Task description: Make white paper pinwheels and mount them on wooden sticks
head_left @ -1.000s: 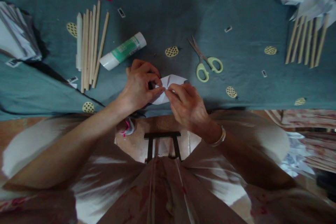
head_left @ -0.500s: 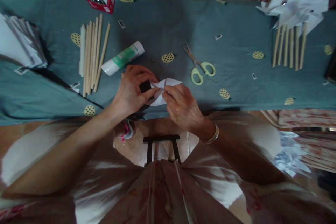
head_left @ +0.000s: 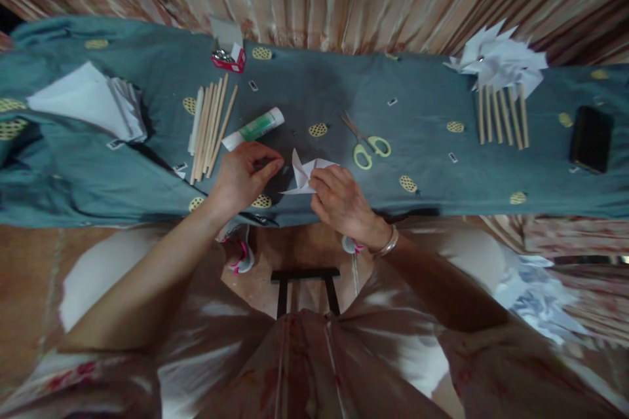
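A white paper pinwheel with one point standing up is near the table's front edge. My right hand pinches its middle and right side, covering part of it. To the left of the paper, my left hand is apart from it, thumb and forefinger curved towards each other with a small gap and nothing visible between them. A white and green glue stick lies just beyond my left hand. Scissors with pale green handles lie beyond my right hand, blades pointing away.
Several wooden sticks lie on the left, beside a stack of white paper. A small red box of shiny metal pieces stands at the back. Finished paper pinwheels on sticks and a dark phone lie right.
My left hand has let go of the paper and drawn left. One paper point now stands up, while my right hand keeps hold. The view has shifted, showing more of the curtain behind the table.
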Tool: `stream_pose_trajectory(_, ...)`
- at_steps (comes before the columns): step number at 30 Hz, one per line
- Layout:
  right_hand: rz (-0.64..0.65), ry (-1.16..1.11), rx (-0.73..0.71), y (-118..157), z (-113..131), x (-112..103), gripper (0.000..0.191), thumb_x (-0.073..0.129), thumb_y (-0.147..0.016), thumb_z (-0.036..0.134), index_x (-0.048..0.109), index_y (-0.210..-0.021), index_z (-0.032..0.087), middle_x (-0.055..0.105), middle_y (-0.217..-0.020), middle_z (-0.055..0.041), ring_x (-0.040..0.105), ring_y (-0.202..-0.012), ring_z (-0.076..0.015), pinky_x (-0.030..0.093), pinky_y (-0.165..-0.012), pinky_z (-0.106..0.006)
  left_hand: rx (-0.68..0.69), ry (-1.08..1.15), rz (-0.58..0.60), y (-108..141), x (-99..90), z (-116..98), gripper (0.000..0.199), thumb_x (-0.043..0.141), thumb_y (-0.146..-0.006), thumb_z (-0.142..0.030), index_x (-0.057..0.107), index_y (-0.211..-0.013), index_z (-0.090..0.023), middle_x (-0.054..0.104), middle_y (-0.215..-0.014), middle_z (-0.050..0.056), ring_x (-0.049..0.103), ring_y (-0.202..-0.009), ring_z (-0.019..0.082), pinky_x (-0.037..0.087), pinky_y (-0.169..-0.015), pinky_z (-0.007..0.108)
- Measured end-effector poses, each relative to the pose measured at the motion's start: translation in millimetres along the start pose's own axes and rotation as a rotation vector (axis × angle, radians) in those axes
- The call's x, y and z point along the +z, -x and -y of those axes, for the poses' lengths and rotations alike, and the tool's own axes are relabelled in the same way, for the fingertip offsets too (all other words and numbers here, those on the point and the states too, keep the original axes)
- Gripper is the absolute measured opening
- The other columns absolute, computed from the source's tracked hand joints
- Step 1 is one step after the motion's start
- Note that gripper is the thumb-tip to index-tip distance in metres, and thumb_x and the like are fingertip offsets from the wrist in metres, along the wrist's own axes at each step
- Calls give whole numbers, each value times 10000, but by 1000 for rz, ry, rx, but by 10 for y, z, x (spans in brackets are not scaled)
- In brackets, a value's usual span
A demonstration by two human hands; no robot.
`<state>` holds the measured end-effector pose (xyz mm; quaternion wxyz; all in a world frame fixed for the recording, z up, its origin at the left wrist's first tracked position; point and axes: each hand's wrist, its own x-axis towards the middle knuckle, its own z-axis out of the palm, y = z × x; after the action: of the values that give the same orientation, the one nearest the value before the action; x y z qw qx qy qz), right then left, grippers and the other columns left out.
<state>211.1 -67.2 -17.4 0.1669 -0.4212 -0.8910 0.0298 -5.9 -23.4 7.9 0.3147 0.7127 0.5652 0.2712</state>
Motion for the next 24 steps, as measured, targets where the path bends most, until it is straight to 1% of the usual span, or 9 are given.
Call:
stream_pose_trajectory(4,-40,-31,30,-9,-17,77,236,457,-906,87,688,-930,129,682,-1026,-131,531,-947,-253,440,-833,-408,-150,282,53,57,80,-39,252,653,-810,-441,739,-850,-207,729,-778,57,645,-662,198,490,-630,290)
stream_pose_trajectory(7,-84,-95,49,-10,-41,106,249,458,-910,96,703,-935,138,695,-1021,-124,555,-954,-246,466,-849,-407,-283,496,80,92,121,-84,277,724,-771,-454,727,-799,-179,706,-700,59,659,-613,187,486,-553,256)
stream_pose_trajectory(9,-134,-140,67,-15,-65,107,253,463,-903,96,709,-936,144,705,-1016,-115,573,-956,-238,487,-869,-401,-378,624,84,105,146,-109,309,763,-747,-465,719,-788,-162,715,-715,64,675,-612,186,507,-552,254)
stream_pose_trajectory(11,-186,-163,84,-27,-89,95,249,474,-895,99,712,-945,153,714,-1011,-101,588,-955,-231,501,-890,-393,-481,754,101,114,181,-134,346,784,-734,-478,714,-801,-147,737,-756,80,696,-628,196,546,-582,273)
stream_pose_trajectory(13,-235,-158,90,-44,-105,75,244,481,-895,105,712,-952,159,717,-1015,-93,595,-947,-225,505,-898,-385,-579,890,147,128,230,-165,385,791,-728,-500,712,-816,-133,753,-789,108,720,-655,219,581,-627,309)
stream_pose_trajectory(15,-259,-148,78,-61,-104,52,241,482,-899,108,710,-964,154,717,-1030,-99,592,-948,-223,501,-900,-383,-642,1018,206,142,285,-204,402,780,-741,-513,717,-832,-126,761,-821,135,737,-689,244,601,-671,342)
stream_pose_trajectory(17,-252,-132,62,-76,-88,26,245,474,-909,112,707,-978,150,711,-1047,-110,584,-965,-226,491,-900,-388,-668,1111,237,148,332,-246,362,768,-763,-482,728,-842,-131,762,-841,134,744,-725,247,610,-717,360)
stream_pose_trajectory(20,-210,-89,37,-88,-56,-18,263,450,-928,117,702,-999,151,697,-1064,-117,571,-976,-231,473,-879,-399,-645,1161,206,130,366,-301,265,785,-758,-397,728,-777,-139,752,-810,96,734,-757,223,614,-754,360)
stream_pose_trajectory(24,-209,-48,12,-88,-42,-77,266,444,-940,131,698,-1019,132,684,-1097,-145,566,-975,-244,463,-851,-416,-576,1137,152,79,371,-357,248,859,-642,-342,731,-715,-142,736,-757,58,698,-731,189,606,-716,330)
